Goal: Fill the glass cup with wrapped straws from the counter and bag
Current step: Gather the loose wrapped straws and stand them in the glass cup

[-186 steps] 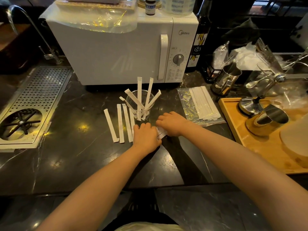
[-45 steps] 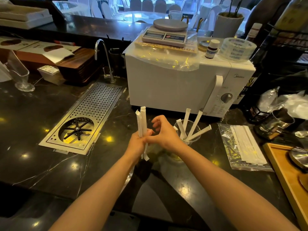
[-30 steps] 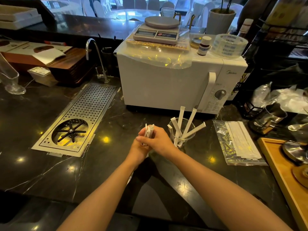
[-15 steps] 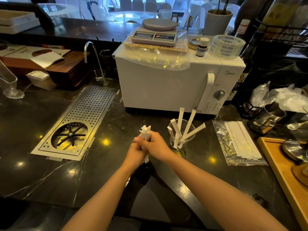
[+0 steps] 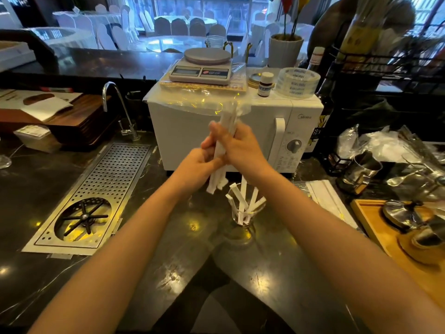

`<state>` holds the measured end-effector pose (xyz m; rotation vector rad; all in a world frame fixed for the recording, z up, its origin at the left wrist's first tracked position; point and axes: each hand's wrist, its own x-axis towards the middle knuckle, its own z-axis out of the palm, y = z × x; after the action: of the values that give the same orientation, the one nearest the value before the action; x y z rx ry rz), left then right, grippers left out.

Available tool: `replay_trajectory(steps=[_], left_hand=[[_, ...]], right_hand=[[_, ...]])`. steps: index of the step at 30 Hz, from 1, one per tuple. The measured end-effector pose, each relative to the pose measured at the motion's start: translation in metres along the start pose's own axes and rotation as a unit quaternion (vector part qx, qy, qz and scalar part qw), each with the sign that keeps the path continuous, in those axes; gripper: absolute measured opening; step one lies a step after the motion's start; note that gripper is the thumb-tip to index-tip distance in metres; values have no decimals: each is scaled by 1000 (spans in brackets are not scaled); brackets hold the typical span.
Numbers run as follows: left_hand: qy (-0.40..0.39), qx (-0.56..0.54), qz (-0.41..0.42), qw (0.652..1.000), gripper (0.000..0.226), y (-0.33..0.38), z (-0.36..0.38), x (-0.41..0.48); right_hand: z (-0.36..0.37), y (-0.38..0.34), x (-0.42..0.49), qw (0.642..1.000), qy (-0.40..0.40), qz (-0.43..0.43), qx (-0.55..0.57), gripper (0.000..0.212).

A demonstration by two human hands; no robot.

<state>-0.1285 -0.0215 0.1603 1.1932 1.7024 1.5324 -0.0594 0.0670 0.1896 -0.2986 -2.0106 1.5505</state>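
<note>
Both hands hold one upright bundle of white wrapped straws [image 5: 219,150] in the air, in front of the microwave. My left hand [image 5: 201,162] grips the bundle low on its left side. My right hand [image 5: 240,147] wraps it from the right. The bundle's lower ends hang just above and left of the glass cup [image 5: 244,213]. The cup stands on the dark counter and holds several wrapped straws that lean outward. The clear bag [image 5: 325,196] with more wrapped straws lies flat to the cup's right, partly behind my right forearm.
A white microwave [image 5: 265,133] stands close behind, with a scale and tape rolls on top. A perforated metal drain tray [image 5: 106,189] and tap lie left. A wooden tray [image 5: 375,227] with metal jugs sits right, beside plastic bags and a steel cup [image 5: 363,167].
Both hands have risen from near the counter with the straw bundle, which now stands higher and closer over the cup. The camera has tilted up.
</note>
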Motion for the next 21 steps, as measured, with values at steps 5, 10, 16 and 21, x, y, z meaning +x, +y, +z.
replay_trajectory(steps=[5,10,16,21], left_hand=[[-44,27,29,998,20,18,18,34],[-89,64,-46,993,26,-9,43,46],[-137,130,-133,973,31,-39,54,47],[-136,164,-141,967,24,-45,54,49]], right_hand=[[-32,-7,11,999,46,-13,6,26],[-50,30,3,994,65,87,-22,21],[-56,71,-12,987,41,156,-5,22],[-56,83,-15,988,31,144,-45,13]])
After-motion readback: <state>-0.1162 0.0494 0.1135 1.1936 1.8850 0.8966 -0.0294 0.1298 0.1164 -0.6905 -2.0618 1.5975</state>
